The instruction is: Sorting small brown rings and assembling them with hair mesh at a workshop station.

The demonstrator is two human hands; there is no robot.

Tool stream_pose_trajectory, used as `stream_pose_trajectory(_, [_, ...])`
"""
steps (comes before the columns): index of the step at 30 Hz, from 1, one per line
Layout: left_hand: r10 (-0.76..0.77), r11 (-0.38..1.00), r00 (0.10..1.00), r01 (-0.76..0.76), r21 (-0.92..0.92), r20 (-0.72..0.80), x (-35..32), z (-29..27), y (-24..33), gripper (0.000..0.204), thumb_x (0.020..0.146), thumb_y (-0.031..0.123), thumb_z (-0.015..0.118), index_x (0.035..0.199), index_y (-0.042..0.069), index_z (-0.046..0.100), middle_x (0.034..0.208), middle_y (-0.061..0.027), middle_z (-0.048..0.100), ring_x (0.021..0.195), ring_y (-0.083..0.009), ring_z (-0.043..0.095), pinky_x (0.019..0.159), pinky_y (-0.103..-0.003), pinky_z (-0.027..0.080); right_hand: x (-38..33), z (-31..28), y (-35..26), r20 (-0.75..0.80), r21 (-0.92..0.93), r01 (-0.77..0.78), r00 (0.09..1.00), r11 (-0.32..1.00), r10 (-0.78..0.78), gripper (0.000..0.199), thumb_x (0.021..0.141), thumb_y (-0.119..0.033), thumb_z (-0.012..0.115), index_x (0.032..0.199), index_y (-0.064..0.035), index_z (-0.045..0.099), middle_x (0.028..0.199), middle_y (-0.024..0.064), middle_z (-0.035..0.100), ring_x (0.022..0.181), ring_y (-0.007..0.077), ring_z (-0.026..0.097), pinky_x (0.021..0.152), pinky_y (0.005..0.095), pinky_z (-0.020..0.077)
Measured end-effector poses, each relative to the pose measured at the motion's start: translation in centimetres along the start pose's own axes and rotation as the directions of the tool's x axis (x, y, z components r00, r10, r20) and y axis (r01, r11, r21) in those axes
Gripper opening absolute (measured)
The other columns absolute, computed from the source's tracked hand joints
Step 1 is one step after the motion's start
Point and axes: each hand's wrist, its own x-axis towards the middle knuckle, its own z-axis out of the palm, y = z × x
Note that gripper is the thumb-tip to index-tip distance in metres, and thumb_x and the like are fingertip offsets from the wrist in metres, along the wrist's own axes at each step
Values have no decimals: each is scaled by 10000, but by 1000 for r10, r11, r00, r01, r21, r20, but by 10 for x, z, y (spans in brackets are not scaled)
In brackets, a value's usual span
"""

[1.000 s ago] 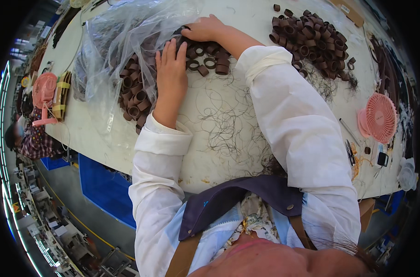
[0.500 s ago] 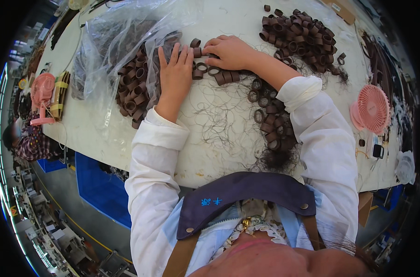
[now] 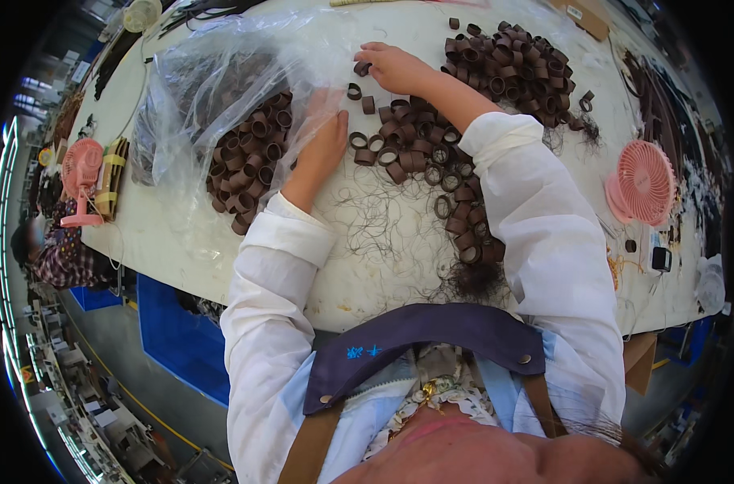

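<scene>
In the head view, the left hand (image 3: pixel 322 149) points away from the body, wrist raised off a rolled white cuff, its fingers under the film of a clear plastic bag (image 3: pixel 191 77). The right hand (image 3: pixel 395 69) reaches farther out and turns inward, fingers bent leftward at a dark brown ring (image 3: pixel 363 69). Whether either hand grips anything I cannot tell: the film blurs the left fingers, and the right ones partly hide that ring.

More brown rings lie in a middle heap (image 3: pixel 415 133) below the right hand, trailing toward the body beside the right sleeve (image 3: pixel 528 194) and ending at a dark tangle of thread (image 3: pixel 476 281). Others lie in a bag-side heap (image 3: pixel 250 153) left of the left hand, and in a far heap (image 3: pixel 512 68) beyond the right forearm.

The white table (image 3: pixel 351 290) has its near edge close to the chest; its left edge slants past a blue bin (image 3: pixel 177 339) below. Between the forearms the surface shows under loose threads (image 3: pixel 375 218). The bag's film lies over the left hand's path; the middle heap fills the space toward the right arm. Pink fans stand at the left (image 3: pixel 82 173) and right (image 3: pixel 645 184).
</scene>
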Motion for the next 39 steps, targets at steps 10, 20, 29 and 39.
stream_pose_trajectory(10, [102, 985, 983, -78, -153, 155, -11, 7, 1, 308, 990, 222, 457, 1194, 8, 542, 1266, -173, 541, 1147, -311, 527, 982, -365, 384, -11, -27, -9, 418, -81, 9, 908, 997, 25, 290, 819, -96, 558, 1084, -147, 663, 1068, 105, 658, 1022, 312, 608, 872, 414, 486])
stream_pose_trajectory(20, [188, 931, 982, -182, -318, -12, -15, 15, 39, 560, 843, 313, 676, 1313, 83, 479, 1315, -174, 503, 1191, -356, 486, 1008, -396, 377, -87, -73, -28, 468, 172, 35, 877, 985, -113, 597, 777, -318, 690, 1308, -119, 503, 1350, 146, 473, 1220, 313, 478, 1015, 394, 400])
stream_pose_trajectory(29, [200, 980, 979, -200, -9, 27, -24, 26, 66, 541, 737, 200, 717, 1230, 68, 536, 1083, -129, 566, 999, -335, 548, 860, -424, 460, -113, -64, -49, 319, -52, -55, 945, 997, 68, 524, 707, -166, 714, 1206, -106, 567, 1191, 128, 526, 1097, 322, 523, 922, 397, 459])
stream_pose_trajectory(39, [140, 989, 989, -138, -51, 39, -24, 21, 77, 244, 764, 65, 666, 1007, 78, 647, 905, -85, 593, 752, -299, 624, 650, -387, 498, -118, -83, -44, 202, 46, -54, 978, 998, 44, 274, 706, -100, 705, 966, -83, 621, 1074, 87, 554, 1026, 268, 549, 874, 360, 465])
